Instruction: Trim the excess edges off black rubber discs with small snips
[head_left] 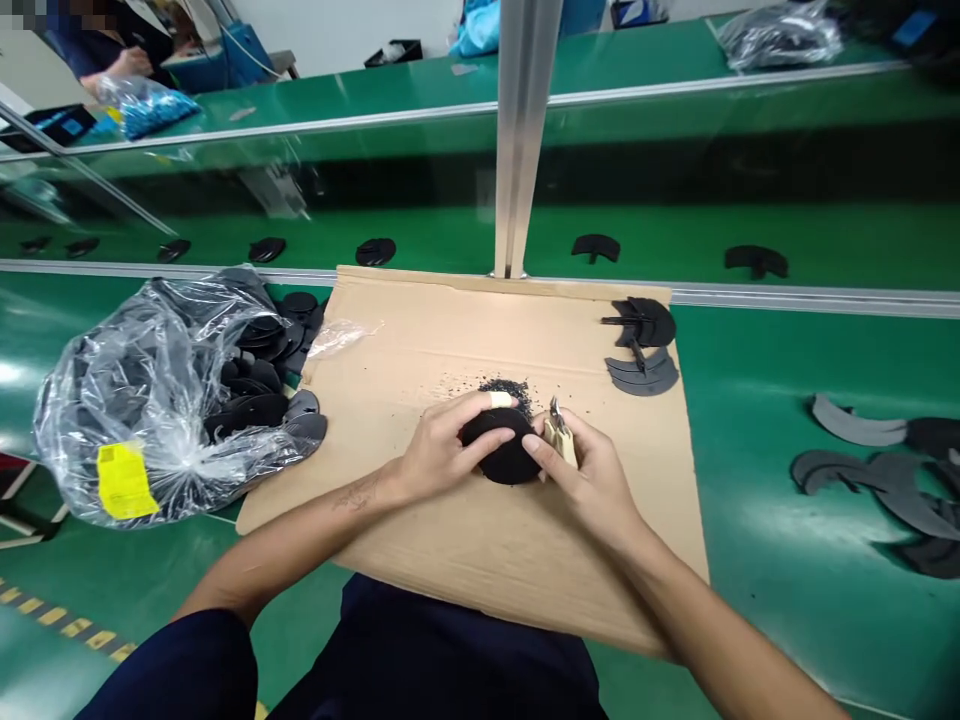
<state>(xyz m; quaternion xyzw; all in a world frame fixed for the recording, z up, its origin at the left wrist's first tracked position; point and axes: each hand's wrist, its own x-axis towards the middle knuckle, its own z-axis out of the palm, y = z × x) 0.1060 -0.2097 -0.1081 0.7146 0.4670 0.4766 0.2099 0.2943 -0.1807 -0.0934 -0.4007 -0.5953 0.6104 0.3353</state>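
Black disc [510, 458] held in both hands above cardboard

The left hand [442, 447] pinches the disc from the left, thumb on top, fingers along the far edge. The right hand [596, 482] curls its fingers around a small cutter [559, 438], its thumb on the disc's right side. Black scraps [504, 386] lie just beyond, on the cardboard [465, 560]. A clear bag [142, 370] with black parts sits left; more black pieces [643, 372] lie at the far right corner.
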